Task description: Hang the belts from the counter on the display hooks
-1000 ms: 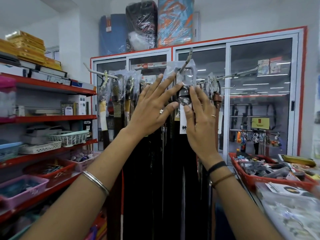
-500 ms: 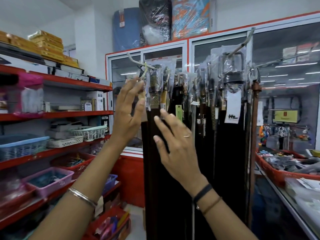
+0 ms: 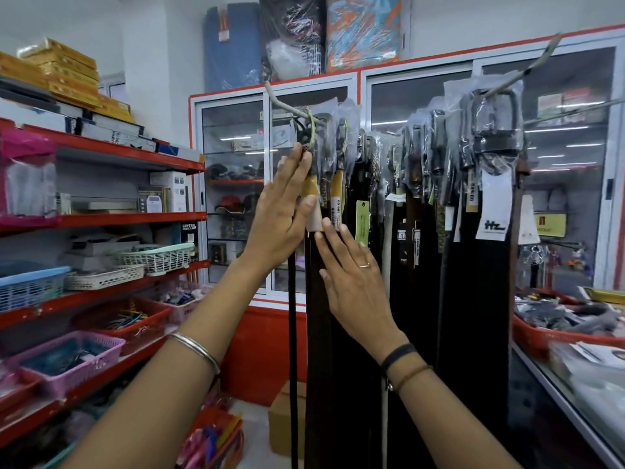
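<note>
Many dark belts (image 3: 473,299) in clear plastic sleeves hang side by side from metal display hooks. A left hook (image 3: 287,106) juts toward me and carries a tan-tipped belt (image 3: 313,204) at its front. My left hand (image 3: 280,214) lies flat with fingers stretched, pressing against the left side of that belt near its buckle. My right hand (image 3: 355,282) is flat too, fingers apart, resting on the front of the dark belts just below the tags. Neither hand grips anything. A second hook (image 3: 527,66) at the right holds a big-buckled belt (image 3: 497,130).
Red shelves (image 3: 128,221) with baskets and boxes line the left. A glass-door cabinet (image 3: 419,86) stands behind the belts. At the right a glass counter (image 3: 558,384) carries a red tray (image 3: 548,336) of goods. A cardboard box (image 3: 284,418) sits on the floor.
Both hands left the big-buckled belt on the right hook and moved left to the front belts of the left hook; my view turned left with them.
</note>
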A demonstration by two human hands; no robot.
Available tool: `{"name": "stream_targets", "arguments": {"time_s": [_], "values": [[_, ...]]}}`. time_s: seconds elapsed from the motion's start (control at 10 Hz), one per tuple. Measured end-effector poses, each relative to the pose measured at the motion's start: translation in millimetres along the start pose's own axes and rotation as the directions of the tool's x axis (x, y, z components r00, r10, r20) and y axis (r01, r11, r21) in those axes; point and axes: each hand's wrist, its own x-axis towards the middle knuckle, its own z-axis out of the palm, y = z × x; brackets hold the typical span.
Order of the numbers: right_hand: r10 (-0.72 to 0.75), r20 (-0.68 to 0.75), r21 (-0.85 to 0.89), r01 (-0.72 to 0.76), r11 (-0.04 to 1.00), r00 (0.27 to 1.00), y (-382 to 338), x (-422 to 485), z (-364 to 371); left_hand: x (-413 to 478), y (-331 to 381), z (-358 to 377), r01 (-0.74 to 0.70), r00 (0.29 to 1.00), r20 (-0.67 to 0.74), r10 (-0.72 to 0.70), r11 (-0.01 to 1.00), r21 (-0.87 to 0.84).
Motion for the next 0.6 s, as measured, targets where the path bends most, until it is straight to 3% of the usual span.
{"name": "stream_targets", "arguments": {"time_s": [0.3, 0.4, 0.5, 0.6], "values": [[0.002, 0.060, 0.094, -0.007, 0.996, 0.998, 3.5, -6.2, -5.3, -11.0, 17.2, 5.8, 0.100, 0.995, -0.013, -0.099, 0.986, 0.131], [0.068, 0.016, 0.243, -0.070, 0.967, 0.998, 4.5, -28.6, -28.0, -14.9, 34.7, 3.1, 0.164, 0.986, -0.052, -0.156, 0.961, 0.221], [0.158, -0.121, 0.347, -0.107, 0.932, 0.980, 7.8, -63.4, -65.2, -16.1, 68.6, 0.8, 0.196, 0.977, -0.124, -0.172, 0.956, 0.219], [0.313, -0.265, 0.472, -0.161, 0.867, 0.912, 16.7, -108.5, -107.4, -11.7, 109.8, 6.4, 0.111, 0.979, -0.183, -0.087, 0.985, 0.128]]}}
